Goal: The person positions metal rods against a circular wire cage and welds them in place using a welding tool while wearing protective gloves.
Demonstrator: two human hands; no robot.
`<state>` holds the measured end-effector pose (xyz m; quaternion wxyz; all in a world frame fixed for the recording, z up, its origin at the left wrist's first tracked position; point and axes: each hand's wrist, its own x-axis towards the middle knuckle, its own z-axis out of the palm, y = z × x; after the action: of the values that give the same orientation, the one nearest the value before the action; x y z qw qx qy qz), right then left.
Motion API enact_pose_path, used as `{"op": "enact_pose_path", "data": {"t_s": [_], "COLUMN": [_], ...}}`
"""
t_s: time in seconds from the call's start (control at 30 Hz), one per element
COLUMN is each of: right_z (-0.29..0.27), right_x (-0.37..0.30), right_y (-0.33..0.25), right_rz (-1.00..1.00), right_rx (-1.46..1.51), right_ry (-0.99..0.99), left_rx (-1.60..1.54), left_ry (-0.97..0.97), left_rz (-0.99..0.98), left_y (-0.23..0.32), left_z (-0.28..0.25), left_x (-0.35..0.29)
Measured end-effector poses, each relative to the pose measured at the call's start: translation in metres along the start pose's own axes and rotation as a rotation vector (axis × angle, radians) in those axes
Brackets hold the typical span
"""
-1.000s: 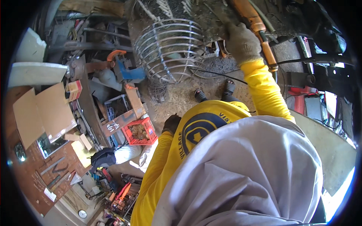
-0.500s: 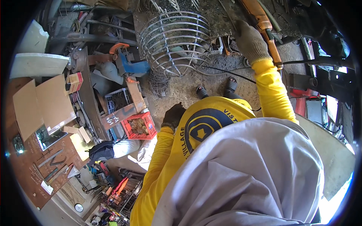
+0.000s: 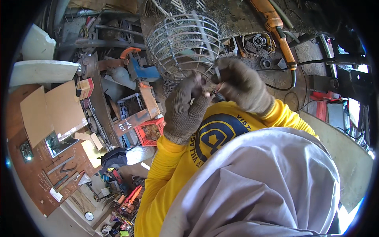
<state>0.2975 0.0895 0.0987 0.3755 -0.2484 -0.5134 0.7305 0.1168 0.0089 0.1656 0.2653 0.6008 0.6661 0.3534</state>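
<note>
My right hand (image 3: 246, 85), in a brown knitted glove, is closed round the lower end of a thin grey metal rod (image 3: 205, 33). The rod rises up and left across a round cage of bent steel bars (image 3: 158, 41). My left hand (image 3: 183, 110), gloved alike, is close beside the right one, in front of my chest. Its fingers are curled together, some fingertips showing bare; what they pinch, if anything, is hidden. Past my right hand, an orange angle grinder (image 3: 274, 23) lies on the worktable (image 3: 237, 19), its cord hanging down.
On the left stand a blue-and-orange vise (image 3: 140, 69), a red crate (image 3: 150, 132) and a brown board (image 3: 35, 177) with cardboard and tools on it. A coil of wire mesh (image 3: 169, 85) is below the cage. Metal rings (image 3: 258, 40) lie near the table edge.
My right hand has come back from beside the grinder to my chest with the rod. My left hand has risen from my side to meet it.
</note>
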Motion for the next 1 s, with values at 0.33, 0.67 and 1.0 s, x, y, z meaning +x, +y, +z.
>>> {"op": "enact_pose_path", "data": {"t_s": [0.33, 0.67, 1.0], "right_z": [0.01, -0.037, -0.032], "right_x": [-0.002, 0.033, 0.053], "right_y": [0.008, 0.074, 0.092], "right_rz": [-0.073, 0.34, 0.406], "right_rx": [-0.333, 0.231, 0.366], "right_ry": [-0.211, 0.202, 0.053], "left_rx": [-0.301, 0.326, 0.686], "left_ry": [0.075, -0.166, -0.138], "left_rz": [-0.358, -0.3, -0.148], "left_y": [-0.016, 0.009, 0.008], "left_z": [0.005, -0.042, -0.027], "left_x": [-0.003, -0.008, 0.012]}}
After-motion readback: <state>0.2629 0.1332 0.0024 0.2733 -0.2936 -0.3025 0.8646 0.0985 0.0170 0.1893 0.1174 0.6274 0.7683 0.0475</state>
